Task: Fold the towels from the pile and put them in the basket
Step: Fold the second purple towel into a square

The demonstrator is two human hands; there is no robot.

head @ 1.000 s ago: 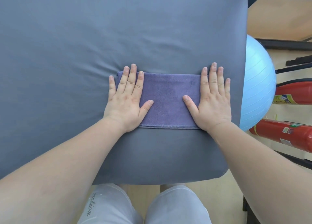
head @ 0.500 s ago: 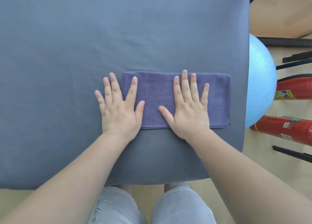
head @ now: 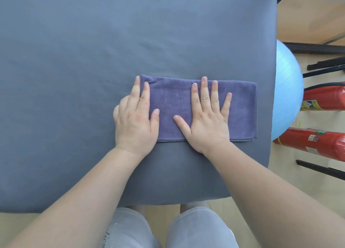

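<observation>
Lying flat on the grey-blue cloth-covered table [head: 93,61], towards its right edge, the purple microfibre towel [head: 171,98], folded to a long rectangle, runs left to right across the person's front. The right hand [head: 207,120] presses its middle, fingers straight and spread. The left hand [head: 134,120] sits at the towel's left short end, index, middle and thumb straight on the fabric, the outer two fingers bent just off the edge; whether they hook under it I cannot tell. That left end, nearest the left hand, looks the one to carry rightward. Right of the table: a pale blue exercise ball [head: 285,90] and two red fire extinguishers [head: 317,145] on light wooden floor [head: 308,14]; no basket or pile shows
</observation>
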